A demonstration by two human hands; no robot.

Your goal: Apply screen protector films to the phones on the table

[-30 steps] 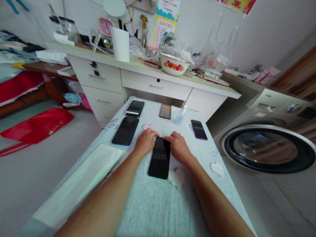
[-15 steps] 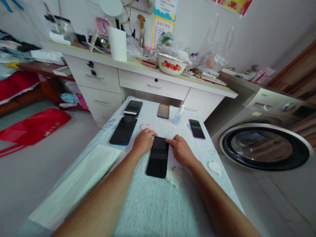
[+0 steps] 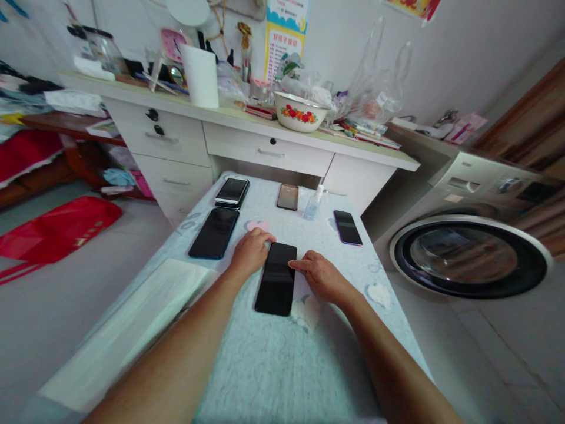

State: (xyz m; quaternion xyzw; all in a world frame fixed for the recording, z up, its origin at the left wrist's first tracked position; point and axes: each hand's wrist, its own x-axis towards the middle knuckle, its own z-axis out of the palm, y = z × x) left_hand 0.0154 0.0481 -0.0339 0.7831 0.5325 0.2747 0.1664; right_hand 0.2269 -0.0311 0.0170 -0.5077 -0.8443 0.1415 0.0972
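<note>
A black smartphone point(image 3: 276, 285) lies flat, screen up, on the cloth-covered table point(image 3: 265, 365) in front of me. My left hand point(image 3: 251, 250) is at its upper left corner, fingers bent and closed against the edge. From the right, my right hand point(image 3: 324, 275) reaches over with its index finger stretched out. That fingertip touches the screen near the right edge, and the other fingers are curled. Left of my left hand lies a larger dark phone point(image 3: 215, 233). Behind it is a stack of phones point(image 3: 232, 191).
Toward the table's far end lie a brown translucent phone case point(image 3: 288, 196) and a clear spray bottle point(image 3: 313, 204). A purple-edged phone point(image 3: 348, 227) is at the right. A folded pale cloth point(image 3: 132, 330) runs along the left edge. A washing machine point(image 3: 477, 176) and a white desk point(image 3: 176, 147) stand close by.
My right index finger has slid down from the phone's upper right corner and onto the screen's right side. The left hand keeps its place at the upper left corner. The whole view has shifted slightly.
</note>
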